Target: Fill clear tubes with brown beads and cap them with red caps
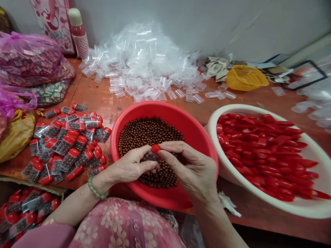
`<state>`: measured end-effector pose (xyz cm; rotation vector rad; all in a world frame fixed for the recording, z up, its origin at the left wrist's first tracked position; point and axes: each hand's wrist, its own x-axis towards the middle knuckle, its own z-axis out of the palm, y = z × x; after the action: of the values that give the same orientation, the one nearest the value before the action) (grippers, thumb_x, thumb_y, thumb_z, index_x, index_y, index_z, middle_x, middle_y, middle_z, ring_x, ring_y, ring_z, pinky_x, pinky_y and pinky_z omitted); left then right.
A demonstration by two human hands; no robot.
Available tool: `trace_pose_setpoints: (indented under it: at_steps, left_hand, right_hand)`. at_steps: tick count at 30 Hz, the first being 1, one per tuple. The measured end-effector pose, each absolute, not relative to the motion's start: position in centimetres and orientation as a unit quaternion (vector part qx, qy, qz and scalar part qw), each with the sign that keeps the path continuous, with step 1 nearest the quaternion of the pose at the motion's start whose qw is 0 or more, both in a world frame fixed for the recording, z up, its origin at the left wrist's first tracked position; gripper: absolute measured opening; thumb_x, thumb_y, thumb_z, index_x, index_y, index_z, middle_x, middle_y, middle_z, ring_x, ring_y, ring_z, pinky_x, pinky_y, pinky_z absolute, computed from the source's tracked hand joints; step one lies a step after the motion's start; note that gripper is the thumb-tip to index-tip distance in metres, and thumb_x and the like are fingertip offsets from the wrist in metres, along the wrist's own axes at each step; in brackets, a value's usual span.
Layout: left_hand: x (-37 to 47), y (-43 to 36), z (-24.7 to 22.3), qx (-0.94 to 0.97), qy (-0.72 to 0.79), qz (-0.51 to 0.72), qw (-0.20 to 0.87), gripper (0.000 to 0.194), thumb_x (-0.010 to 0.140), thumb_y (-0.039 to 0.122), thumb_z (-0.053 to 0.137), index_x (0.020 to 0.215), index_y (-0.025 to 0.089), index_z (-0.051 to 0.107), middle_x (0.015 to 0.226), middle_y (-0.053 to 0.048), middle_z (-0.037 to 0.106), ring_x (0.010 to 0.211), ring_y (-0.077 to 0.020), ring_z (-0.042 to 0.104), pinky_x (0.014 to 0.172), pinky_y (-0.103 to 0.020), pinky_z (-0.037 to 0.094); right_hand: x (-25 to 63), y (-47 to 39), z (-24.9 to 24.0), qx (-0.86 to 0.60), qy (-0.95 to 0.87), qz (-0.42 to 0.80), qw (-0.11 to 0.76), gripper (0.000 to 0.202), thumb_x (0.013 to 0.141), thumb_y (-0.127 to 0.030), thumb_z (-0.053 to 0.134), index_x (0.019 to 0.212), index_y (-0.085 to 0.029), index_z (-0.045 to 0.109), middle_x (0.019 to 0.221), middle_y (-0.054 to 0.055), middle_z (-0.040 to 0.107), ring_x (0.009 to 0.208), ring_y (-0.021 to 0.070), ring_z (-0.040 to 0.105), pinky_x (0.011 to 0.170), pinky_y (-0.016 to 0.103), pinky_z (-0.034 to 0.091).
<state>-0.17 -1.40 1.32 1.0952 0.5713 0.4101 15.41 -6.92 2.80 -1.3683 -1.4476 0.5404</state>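
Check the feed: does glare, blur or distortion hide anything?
Head view: white glints break up the heap of clear plastic tubes; head view: the white plastic basin looks stretched rightward; head view: the small red plastic cap at the right-hand fingers stands out, but the dim clear plastic tube is partly covered, contents hard to read.

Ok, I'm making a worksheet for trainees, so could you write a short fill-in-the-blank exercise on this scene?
1. The small round beads in the red basin are ____.
2. The left hand holds a clear tube while the right hand pinches the ____ cap at its end.
3. The green bead bracelet circles the ____ wrist.
4. The plastic basket at the back is ____.

Missing words: brown; red; left; yellow.
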Motion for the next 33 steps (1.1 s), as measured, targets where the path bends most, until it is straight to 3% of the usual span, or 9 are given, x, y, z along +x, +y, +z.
trace_pose_setpoints:
  at_steps: [16,20,26,33]
  left_hand:
    - [-0.3,-1.4,1.2,0.536,0.245,0.186,0.786,0.015,0.085,0.028,0.056,0.086,0.016,0.048,0.075,0.002,0.049,0.065,-0.0072,0.046,0.062,-0.023,0.04]
    - [-0.5,-1.3,1.2,0.515,0.226,0.186,0.806,0.023,0.085,0.037,0.056,0.085,0.015,0.049,0.075,0.002,0.05,0.064,-0.0073,0.047,0.061,-0.023,0.04]
    - [-0.6,-1.2,0.9,0.484,0.236,0.173,0.825,0.043,0.081,0.054,0.06,0.094,0.015,0.051,0.07,0.003,0.049,0.058,-0.0062,0.045,0.056,-0.021,0.037]
    - [-0.8,-1.4,0.9,0.505,0.244,0.172,0.81,0.05,0.082,0.063,0.053,0.082,0.014,0.051,0.064,0.003,0.05,0.054,-0.0053,0.046,0.052,-0.019,0.037]
  right_hand:
    - [14.3,-7.3,1.0,-0.571,-0.576,0.194,0.552,0.011,0.081,-0.012,0.067,0.085,-0.022,0.069,0.088,0.002,0.07,0.082,0.015,0.066,0.074,0.03,0.055]
    - [14.9,-7.4,1.1,-0.548,-0.621,0.19,0.526,0.009,0.084,-0.015,0.064,0.086,-0.022,0.07,0.091,0.005,0.072,0.083,0.0179,0.068,0.072,0.033,0.057]
    - [16.0,-7.4,1.4,-0.51,-0.715,0.148,0.454,0.03,0.078,-0.016,0.072,0.107,-0.023,0.067,0.102,0.009,0.072,0.089,0.0224,0.068,0.074,0.038,0.057]
    - [15.8,-7.0,2.0,-0.477,-0.743,0.153,0.444,0.028,0.081,-0.011,0.067,0.105,-0.024,0.067,0.095,0.008,0.071,0.085,0.0201,0.067,0.07,0.035,0.057]
